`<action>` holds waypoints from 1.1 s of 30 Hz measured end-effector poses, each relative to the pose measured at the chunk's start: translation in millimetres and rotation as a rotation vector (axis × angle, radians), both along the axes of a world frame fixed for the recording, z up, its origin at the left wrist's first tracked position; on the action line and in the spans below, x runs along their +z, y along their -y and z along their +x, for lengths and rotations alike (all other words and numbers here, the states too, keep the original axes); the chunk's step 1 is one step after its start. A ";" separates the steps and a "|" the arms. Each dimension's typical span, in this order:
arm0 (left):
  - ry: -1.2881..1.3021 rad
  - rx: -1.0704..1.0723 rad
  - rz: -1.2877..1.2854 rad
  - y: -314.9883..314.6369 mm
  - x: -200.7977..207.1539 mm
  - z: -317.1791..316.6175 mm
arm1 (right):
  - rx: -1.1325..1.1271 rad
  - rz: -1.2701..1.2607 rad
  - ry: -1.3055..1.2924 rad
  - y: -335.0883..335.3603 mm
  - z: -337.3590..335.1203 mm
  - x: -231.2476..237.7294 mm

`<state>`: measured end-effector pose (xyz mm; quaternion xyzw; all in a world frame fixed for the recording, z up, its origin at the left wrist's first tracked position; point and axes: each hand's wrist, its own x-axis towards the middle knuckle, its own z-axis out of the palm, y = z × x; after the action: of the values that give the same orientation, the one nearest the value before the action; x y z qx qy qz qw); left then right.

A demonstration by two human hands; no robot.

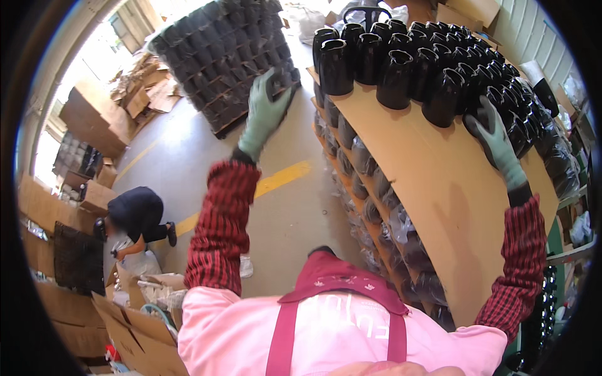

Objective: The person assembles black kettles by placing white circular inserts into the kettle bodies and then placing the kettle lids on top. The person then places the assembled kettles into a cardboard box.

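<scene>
My left hand (266,111), in a grey-green glove with a dark palm, is raised over the floor with its thumb apart from the fingers and nothing in it. In front of it in the picture stands a wrapped stack of dark jars (222,59). At the right, my right hand (498,145), gloved alike, has its fingers around a glossy black jar (488,155), which it mostly covers. Many more glossy black jars (394,81) stand upright, mouths up, in close rows on a brown cardboard sheet (414,156). The near part of the sheet is bare.
Beneath the sheet are layers of plastic-wrapped jars (360,156). At the left a person (137,216) bends low beside cardboard boxes (135,319). A yellow line (282,178) crosses the grey floor. Shelving (570,254) stands at the right.
</scene>
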<state>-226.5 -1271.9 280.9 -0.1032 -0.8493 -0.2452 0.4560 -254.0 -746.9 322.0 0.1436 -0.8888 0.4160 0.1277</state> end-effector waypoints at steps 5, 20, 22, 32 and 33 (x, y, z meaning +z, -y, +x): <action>0.195 0.066 -0.148 23.6 68.3 -168.5 | -0.221 0.323 -0.227 68.9 -122.3 24.6; 0.811 -0.312 -0.724 13.2 31.8 -387.1 | -0.360 0.761 0.918 117.2 -280.7 14.7; 0.873 -0.375 -0.738 8.3 37.6 -408.5 | -0.383 0.840 0.971 120.0 -272.0 29.9; 0.854 -0.500 -1.258 -51.8 22.5 -498.3 | -0.514 0.876 0.769 134.7 -221.3 37.4; 0.938 -0.447 -1.232 -47.8 23.5 -499.4 | -0.579 0.964 0.763 132.6 -225.5 25.8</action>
<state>-725.9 -1224.0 304.4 -0.3898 -0.8942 0.1639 -0.1470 -479.5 -879.5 347.8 -0.2159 -0.9604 -0.0562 -0.1670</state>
